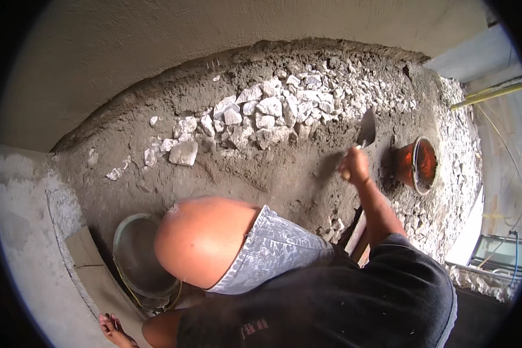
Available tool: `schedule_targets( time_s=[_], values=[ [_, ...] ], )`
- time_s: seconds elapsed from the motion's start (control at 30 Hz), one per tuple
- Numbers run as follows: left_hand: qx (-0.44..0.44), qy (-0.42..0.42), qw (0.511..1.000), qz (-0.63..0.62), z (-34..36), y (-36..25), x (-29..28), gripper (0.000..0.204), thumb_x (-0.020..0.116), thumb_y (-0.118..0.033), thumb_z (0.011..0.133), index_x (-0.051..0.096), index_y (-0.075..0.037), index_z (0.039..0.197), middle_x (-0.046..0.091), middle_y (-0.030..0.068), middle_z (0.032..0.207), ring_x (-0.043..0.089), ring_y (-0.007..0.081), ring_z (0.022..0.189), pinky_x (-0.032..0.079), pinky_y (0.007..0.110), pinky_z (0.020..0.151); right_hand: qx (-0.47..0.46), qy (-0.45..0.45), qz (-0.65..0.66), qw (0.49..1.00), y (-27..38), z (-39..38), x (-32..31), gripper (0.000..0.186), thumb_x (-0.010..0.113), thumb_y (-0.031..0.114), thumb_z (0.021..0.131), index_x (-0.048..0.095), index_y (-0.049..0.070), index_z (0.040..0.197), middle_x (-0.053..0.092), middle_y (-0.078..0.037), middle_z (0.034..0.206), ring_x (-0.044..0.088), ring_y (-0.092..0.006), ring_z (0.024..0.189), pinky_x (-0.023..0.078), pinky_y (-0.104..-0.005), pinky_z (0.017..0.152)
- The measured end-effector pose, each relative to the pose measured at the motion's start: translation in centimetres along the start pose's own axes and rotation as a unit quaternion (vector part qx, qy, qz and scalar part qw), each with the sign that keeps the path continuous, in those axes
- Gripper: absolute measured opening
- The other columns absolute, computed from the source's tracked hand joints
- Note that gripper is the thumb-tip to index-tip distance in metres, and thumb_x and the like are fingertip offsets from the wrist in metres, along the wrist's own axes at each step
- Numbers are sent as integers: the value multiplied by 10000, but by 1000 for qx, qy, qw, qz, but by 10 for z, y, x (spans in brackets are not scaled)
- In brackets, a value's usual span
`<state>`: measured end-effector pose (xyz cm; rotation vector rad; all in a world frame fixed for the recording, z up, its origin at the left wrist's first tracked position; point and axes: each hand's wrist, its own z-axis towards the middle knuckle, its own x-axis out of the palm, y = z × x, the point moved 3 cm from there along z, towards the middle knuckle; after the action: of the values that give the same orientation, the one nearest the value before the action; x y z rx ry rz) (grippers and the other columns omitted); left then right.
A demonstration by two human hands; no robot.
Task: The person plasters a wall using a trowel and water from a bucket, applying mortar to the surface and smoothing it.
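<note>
My right hand (354, 166) is closed around the handle of a trowel (368, 129). The trowel's dark blade points away from me, over the grey dirt just in front of the stone rubble (272, 107). At the lower left, my left hand (113, 329) is empty, its fingers loosely apart near a grey slab edge (107, 284); whether it touches the slab I cannot tell. Beside my bare knee stands a dark round bucket (117, 246) with a wire handle. A reddish-orange bucket (404, 165) with a mortar-crusted rim leans to the right of my right hand.
A rough plastered wall (214, 29) runs along the far side, with broken white stones and gravel heaped at its foot. A pale wall (23, 226) borders the left. Gravel (455, 168) spreads at the right, near a yellow pole (493, 94). A board (358, 235) lies by my right forearm.
</note>
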<state>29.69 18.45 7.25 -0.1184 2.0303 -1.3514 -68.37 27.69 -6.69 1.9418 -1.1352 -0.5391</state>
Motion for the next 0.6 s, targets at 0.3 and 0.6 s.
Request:
schedule_targets(
  time_s=[0.3,0.6],
  values=[
    [-7,9,999,-50,-22,9,40,439,648,-323,1009,557,-125,1390,645,-1,1205,600,122,1067,425,319,998,31,61,-10,998,-44,-66,88,127,513,197,948,481,120,852,436,-10,580,409,-150,415,362,-344,360],
    [-17,-88,995,-40,-92,20,-13,423,654,-300,1007,572,-77,1358,659,16,1150,622,154,1027,473,317,947,-28,168,-112,979,-41,-8,186,190,544,262,1008,511,96,921,462,-9,558,445,-149,384,393,-324,346]
  ],
)
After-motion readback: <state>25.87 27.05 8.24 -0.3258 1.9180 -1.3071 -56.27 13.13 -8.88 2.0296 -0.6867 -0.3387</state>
